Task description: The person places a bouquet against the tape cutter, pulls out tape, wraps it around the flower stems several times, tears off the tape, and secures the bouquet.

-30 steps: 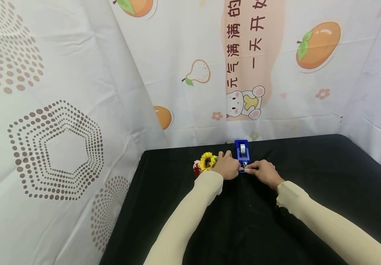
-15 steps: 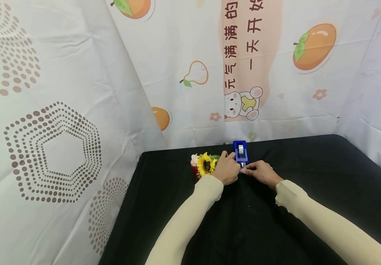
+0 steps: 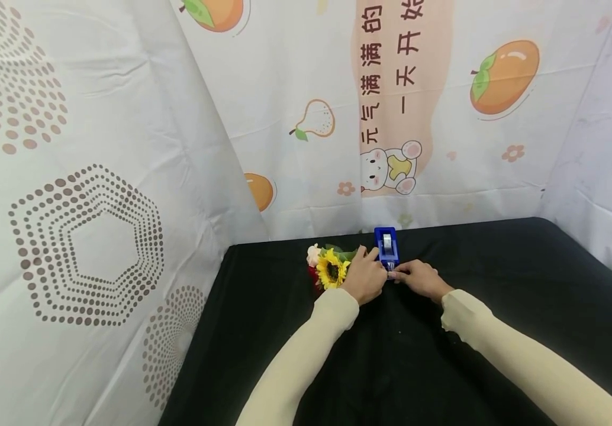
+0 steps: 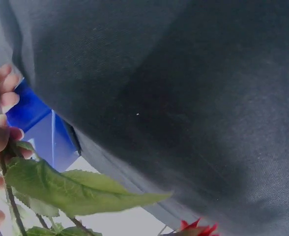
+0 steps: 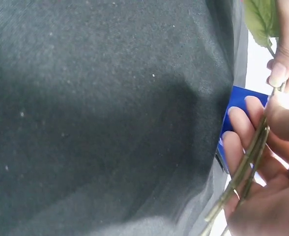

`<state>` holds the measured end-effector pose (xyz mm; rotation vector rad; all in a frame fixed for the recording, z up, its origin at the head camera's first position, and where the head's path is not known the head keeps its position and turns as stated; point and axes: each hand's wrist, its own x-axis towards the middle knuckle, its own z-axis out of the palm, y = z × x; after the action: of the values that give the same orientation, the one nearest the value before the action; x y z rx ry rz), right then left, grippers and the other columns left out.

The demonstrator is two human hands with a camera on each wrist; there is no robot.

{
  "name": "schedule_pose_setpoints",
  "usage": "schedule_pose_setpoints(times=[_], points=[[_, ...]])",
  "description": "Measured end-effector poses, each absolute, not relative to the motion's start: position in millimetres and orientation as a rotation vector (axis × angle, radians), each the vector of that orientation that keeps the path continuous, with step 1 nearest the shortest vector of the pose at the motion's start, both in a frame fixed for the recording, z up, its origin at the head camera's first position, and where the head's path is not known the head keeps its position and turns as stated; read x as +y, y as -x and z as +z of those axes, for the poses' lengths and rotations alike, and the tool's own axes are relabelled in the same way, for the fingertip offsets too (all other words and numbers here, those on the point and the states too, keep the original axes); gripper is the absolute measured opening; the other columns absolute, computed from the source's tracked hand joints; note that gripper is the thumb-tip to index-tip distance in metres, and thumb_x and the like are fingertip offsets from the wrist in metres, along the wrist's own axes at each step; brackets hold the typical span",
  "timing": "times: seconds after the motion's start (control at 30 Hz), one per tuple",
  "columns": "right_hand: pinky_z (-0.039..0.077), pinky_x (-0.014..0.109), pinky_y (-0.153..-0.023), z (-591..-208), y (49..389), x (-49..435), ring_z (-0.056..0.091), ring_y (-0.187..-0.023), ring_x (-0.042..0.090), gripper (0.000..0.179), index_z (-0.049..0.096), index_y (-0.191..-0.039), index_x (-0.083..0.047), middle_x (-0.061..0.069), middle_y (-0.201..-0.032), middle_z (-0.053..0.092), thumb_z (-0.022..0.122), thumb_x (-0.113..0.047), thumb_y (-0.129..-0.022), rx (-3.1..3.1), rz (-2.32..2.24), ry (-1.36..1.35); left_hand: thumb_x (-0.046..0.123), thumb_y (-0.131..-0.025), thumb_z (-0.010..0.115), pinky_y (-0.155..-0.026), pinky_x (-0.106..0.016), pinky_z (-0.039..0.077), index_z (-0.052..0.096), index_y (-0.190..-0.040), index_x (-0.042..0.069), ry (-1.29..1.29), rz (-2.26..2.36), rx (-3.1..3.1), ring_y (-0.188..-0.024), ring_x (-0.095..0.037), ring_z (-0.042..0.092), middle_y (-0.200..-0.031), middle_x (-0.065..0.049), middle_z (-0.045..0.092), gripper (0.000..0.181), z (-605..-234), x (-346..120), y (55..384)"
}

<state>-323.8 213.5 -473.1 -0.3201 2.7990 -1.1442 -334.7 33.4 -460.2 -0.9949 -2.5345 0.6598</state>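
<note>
My left hand (image 3: 366,277) grips a small bouquet by its stems, just below the leaves. A yellow sunflower (image 3: 331,269), a pale pink bloom (image 3: 313,255) and dark red petals show at the bouquet's left end. In the left wrist view a long green leaf (image 4: 75,187) hangs below the fingers. My right hand (image 3: 418,278) pinches the bare brown stems (image 5: 247,157) between thumb and fingers, close beside the left fingertips; the cut ends lie across its palm. Right behind both hands stands a blue tape dispenser (image 3: 385,251) with a roll of clear tape.
A black cloth (image 3: 487,284) covers the table. Behind its back edge hangs a white curtain (image 3: 295,177) printed with fruit and writing. A dotted white curtain (image 3: 189,148) closes off the left side, and another white one (image 3: 609,154) the right.
The bouquet has turned in my left hand: the sunflower faces more upward and a green leaf shows behind it. The left hand has shifted slightly toward me; the right stays at the stems.
</note>
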Motion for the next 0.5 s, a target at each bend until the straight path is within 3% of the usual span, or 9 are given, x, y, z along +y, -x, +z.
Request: schedule_pose_setpoints(times=[0.13, 0.27, 0.5], points=[[0.026, 0.069, -0.095, -477.1, 325.8, 214.5, 0.058, -0.078, 0.022, 0.025, 0.079, -0.1, -0.008, 0.004, -0.09, 0.073, 0.063, -0.027, -0.104, 2.872, -1.119, 0.323, 0.04, -0.102, 0.061, -0.111, -0.046, 0.029, 0.077, -0.095, 0.033, 0.974, 0.643, -2.561, -0.126, -0.018, 0.044, -0.108, 0.012, 0.074, 0.02, -462.3, 37.3, 332.0], [0.026, 0.066, -0.093, -476.5, 328.5, 215.4, 0.057, -0.076, 0.024, 0.023, 0.08, -0.098, -0.009, 0.005, -0.087, 0.073, 0.065, -0.026, -0.102, 2.904, -1.123, 0.331, 0.039, -0.1, 0.064, -0.1, -0.044, 0.03, 0.073, -0.085, 0.032, 0.908, 0.517, -2.639, -0.113, -0.019, 0.043, -0.1, 0.01, 0.073, 0.019, -461.0, 39.0, 335.3], [0.03, 0.062, -0.09, -479.4, 330.8, 215.4, 0.056, -0.078, 0.024, 0.022, 0.081, -0.103, -0.011, 0.005, -0.092, 0.073, 0.068, -0.028, -0.101, 2.931, -1.112, 0.338, 0.036, -0.105, 0.055, -0.098, -0.044, 0.028, 0.073, -0.093, 0.032, 0.86, 0.351, -2.862, -0.107, -0.017, 0.04, -0.095, 0.012, 0.072, 0.022, -455.6, 34.8, 343.9]])
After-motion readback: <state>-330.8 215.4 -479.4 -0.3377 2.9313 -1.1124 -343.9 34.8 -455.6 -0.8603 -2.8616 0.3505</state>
